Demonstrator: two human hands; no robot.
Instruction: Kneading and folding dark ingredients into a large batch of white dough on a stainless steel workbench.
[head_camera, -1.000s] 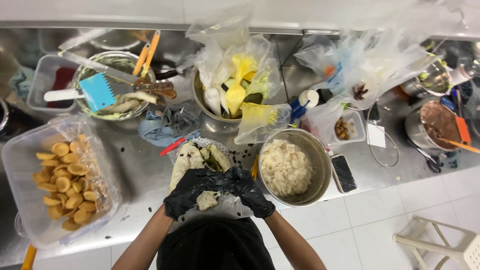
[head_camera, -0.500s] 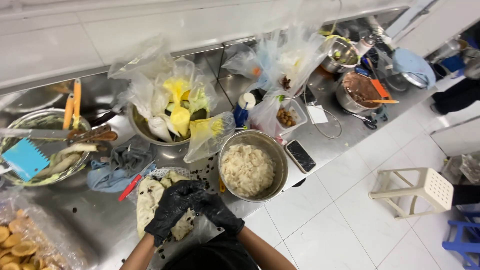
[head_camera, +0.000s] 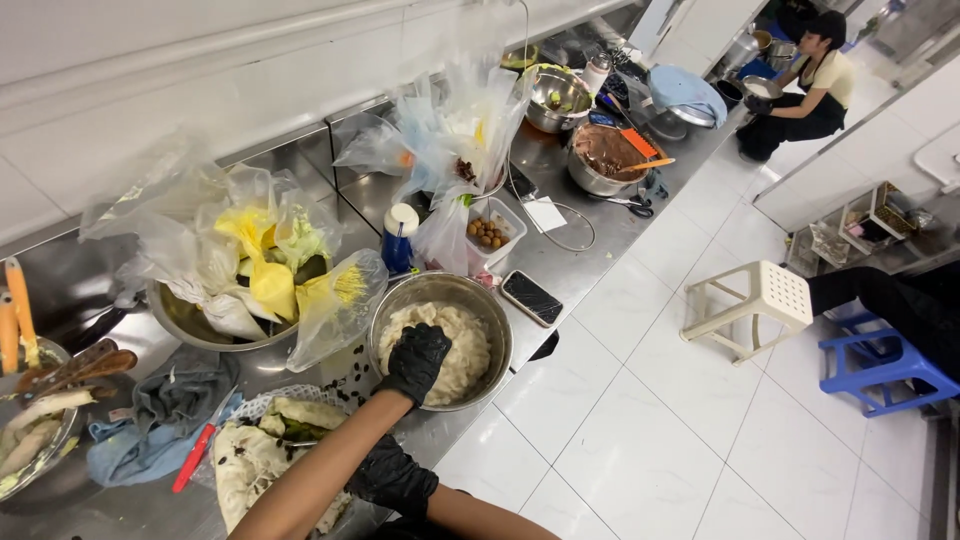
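Hands that a second ago lay together on the flatbread (head_camera: 245, 465) have parted. The left hand (head_camera: 416, 360), in a black glove, has crossed to the steel bowl (head_camera: 500, 330) at two o'clock from the flatbread, and the view has swung round with it toward the far end of the worktop (head_camera: 590, 265). Going by that shift, the spreading or pressing of the bread has paused and more of the pale filling (head_camera: 465, 345) is being fetched.

The left hand's fingers are bent and pushed down into the filling near the middle of the bowl, knuckles up. Whether they have closed round a lump cannot be told, since the tips are buried.

The right hand (head_camera: 393, 480), also gloved, sits at the flatbread's four o'clock edge, close to the worktop's front lip. Its fingers look loosely curled and rest on or just beside the bread; whether they pinch it is not clear.

The flatbread lies flat on a white mesh mat with dark specks and some green filling on its upper half. A phone (head_camera: 532, 297) lies just beside the bowl at three o'clock, and a second bowl (head_camera: 190, 325) stuffed with clear and yellow plastic bags stands at nine o'clock.
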